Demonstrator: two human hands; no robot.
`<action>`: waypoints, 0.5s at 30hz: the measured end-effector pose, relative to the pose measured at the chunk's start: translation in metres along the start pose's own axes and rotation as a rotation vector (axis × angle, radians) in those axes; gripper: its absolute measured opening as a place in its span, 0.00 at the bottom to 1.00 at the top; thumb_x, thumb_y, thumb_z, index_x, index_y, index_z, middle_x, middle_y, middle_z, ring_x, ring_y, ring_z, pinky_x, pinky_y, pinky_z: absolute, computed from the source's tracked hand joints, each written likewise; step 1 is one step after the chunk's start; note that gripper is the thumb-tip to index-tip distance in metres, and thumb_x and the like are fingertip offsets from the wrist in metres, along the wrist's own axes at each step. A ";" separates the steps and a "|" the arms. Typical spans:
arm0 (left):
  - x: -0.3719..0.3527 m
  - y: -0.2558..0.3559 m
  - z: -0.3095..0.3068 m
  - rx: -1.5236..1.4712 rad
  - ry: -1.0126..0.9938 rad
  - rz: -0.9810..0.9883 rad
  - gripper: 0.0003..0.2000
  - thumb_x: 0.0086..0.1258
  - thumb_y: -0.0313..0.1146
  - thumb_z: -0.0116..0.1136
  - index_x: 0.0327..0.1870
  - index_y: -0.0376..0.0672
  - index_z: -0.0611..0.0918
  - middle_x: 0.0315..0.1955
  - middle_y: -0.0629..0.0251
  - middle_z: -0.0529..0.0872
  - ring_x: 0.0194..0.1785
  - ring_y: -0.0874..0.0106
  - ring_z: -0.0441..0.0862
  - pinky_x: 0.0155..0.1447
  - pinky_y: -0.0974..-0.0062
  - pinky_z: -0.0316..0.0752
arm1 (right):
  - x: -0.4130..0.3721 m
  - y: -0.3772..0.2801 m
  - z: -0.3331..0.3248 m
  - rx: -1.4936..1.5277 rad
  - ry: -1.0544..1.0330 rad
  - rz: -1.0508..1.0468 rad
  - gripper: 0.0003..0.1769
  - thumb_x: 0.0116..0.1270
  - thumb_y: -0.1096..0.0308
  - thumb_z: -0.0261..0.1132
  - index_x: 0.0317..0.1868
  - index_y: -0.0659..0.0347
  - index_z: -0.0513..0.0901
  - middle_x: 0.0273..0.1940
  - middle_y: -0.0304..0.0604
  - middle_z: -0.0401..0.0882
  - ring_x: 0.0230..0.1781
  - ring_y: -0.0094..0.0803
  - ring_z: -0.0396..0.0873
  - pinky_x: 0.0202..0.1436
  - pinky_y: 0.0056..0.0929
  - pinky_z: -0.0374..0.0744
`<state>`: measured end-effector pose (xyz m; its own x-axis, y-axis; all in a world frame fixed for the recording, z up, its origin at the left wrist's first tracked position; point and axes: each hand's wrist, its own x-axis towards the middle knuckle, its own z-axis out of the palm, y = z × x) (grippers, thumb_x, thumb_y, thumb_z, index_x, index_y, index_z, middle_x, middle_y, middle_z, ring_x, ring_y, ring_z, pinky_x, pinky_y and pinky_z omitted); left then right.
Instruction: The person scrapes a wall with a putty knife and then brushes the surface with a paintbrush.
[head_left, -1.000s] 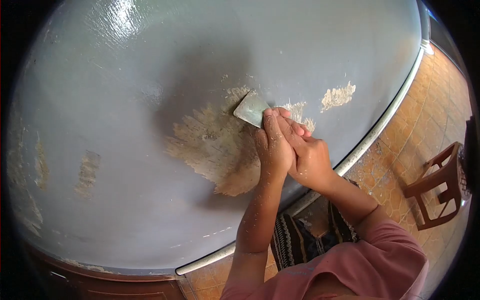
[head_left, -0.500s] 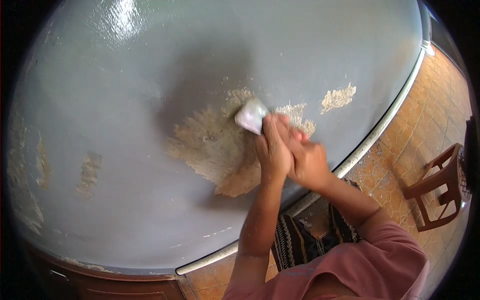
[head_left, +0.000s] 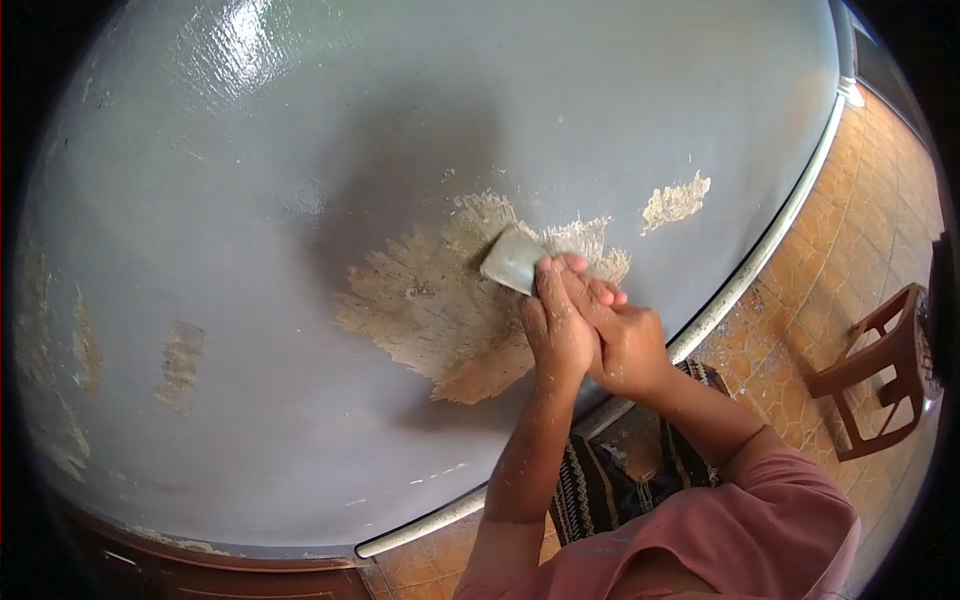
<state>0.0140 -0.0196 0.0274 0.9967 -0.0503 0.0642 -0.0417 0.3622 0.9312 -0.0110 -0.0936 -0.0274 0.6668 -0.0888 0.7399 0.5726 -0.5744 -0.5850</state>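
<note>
A scraper's broad, pale flat blade [head_left: 515,260] lies against the grey painted wall [head_left: 250,270], over a rough patch of bare beige plaster [head_left: 440,310]. My left hand [head_left: 562,335] and my right hand [head_left: 630,345] are pressed together, both closed around the scraper, and its handle is hidden under them. Specks of pale dust cling to my left hand and forearm. Jagged edges of paint ring the bare patch.
Smaller bare spots [head_left: 676,201] mark the wall on both sides. A white pipe [head_left: 730,296] runs along the wall's foot. Orange floor tiles [head_left: 800,260] carry paint flakes. A brown plastic stool [head_left: 870,375] stands at right, a patterned dark cloth [head_left: 590,485] shows below, and brown wooden panelling [head_left: 230,578] lies lower left.
My hands and the scraper have shifted slightly down and right across the bare patch. The blade, blurred before, now shows sharply. Both hands keep their hold.
</note>
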 end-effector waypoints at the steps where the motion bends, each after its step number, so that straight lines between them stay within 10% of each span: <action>1: -0.001 -0.002 -0.001 0.008 -0.001 0.001 0.20 0.78 0.47 0.35 0.40 0.36 0.72 0.20 0.62 0.75 0.26 0.66 0.78 0.35 0.68 0.77 | -0.003 -0.002 0.000 0.007 -0.007 0.013 0.31 0.57 0.66 0.62 0.64 0.50 0.73 0.20 0.47 0.76 0.17 0.46 0.76 0.21 0.39 0.75; 15: 0.010 0.020 0.017 -0.019 0.016 0.069 0.18 0.76 0.44 0.40 0.40 0.35 0.72 0.20 0.61 0.72 0.24 0.64 0.76 0.34 0.63 0.77 | 0.016 0.007 0.001 -0.058 -0.063 -0.013 0.34 0.55 0.67 0.63 0.66 0.50 0.72 0.27 0.49 0.81 0.22 0.44 0.80 0.24 0.36 0.77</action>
<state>0.0219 -0.0287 0.0528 0.9925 -0.0101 0.1219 -0.1088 0.3816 0.9179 0.0045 -0.0989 -0.0198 0.6892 -0.0303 0.7240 0.5543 -0.6214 -0.5537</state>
